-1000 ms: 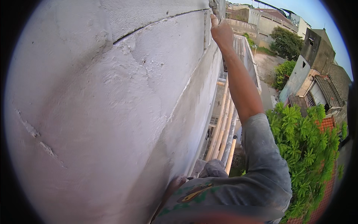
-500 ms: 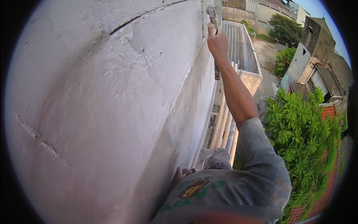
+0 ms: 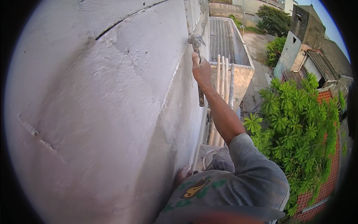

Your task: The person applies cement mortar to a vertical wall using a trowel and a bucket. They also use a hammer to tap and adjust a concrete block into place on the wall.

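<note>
My right hand (image 3: 201, 72) is closed round the handle of a dusty claw hammer (image 3: 196, 42), thumb laid along it. The hammer's head points up and away from me, close to the wall's far corner, and its handle end sticks out below my fist. The plastered wall (image 3: 112, 104) is rough and pale, with a crack near its top and a ragged ridge of plaster beside a greyer strip. Low down against this wall, my left hand (image 3: 182, 174) shows only in part. Something small and dark is beside it, and its fingers are too hidden to read.
Several long pale poles (image 3: 222, 86) run below my right arm. Beyond them lies a corrugated roof (image 3: 223, 39) with a concrete edge, far below me. A leafy green tree (image 3: 287, 115) and red roof tiles (image 3: 317, 186) are down on the right.
My right hand has brought the hammer down and to the left, nearer to me and alongside the wall's edge. The view has shifted a little. My left hand stays low by the wall.
</note>
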Tool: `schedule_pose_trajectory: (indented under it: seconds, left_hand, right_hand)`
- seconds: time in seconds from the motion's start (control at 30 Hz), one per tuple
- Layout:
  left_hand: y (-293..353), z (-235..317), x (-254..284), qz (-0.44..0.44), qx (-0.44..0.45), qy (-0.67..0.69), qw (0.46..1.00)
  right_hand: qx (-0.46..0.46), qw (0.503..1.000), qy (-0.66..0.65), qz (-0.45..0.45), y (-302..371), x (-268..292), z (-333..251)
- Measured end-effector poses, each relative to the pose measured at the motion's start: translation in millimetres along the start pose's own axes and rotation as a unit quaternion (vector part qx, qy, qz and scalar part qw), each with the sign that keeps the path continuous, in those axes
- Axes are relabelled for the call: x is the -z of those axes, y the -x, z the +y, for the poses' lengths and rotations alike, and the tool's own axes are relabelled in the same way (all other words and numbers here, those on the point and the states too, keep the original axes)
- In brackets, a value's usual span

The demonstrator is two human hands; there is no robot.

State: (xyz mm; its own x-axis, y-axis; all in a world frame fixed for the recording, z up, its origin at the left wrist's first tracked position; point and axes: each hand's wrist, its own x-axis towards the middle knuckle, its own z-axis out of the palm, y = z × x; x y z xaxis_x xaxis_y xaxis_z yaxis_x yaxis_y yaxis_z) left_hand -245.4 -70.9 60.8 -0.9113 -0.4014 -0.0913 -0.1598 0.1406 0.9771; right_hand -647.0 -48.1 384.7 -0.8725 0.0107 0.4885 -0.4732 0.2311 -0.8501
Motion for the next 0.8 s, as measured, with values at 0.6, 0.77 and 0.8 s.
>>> schedule_pose_trajectory:
  seconds: [0.6, 0.77, 0.8]
  left_hand:
    - [3.5, 44.9, 9.9, -0.033, 0.017, -0.169, 0.985]
    - [3.7, 36.4, 5.5, -0.014, -0.004, -0.166, 0.986]
    - [3.9, 32.9, 6.3, -0.016, -0.012, -0.164, 0.986]
  right_hand:
    - [-0.511, 0.836, 0.017, -0.2, 225.9, 82.1, 246.6]
    - [-0.541, 0.797, 0.152, -0.223, 295.2, 134.6, 313.0]
    - [-0.541, 0.785, 0.185, -0.239, 306.1, 142.8, 323.6]
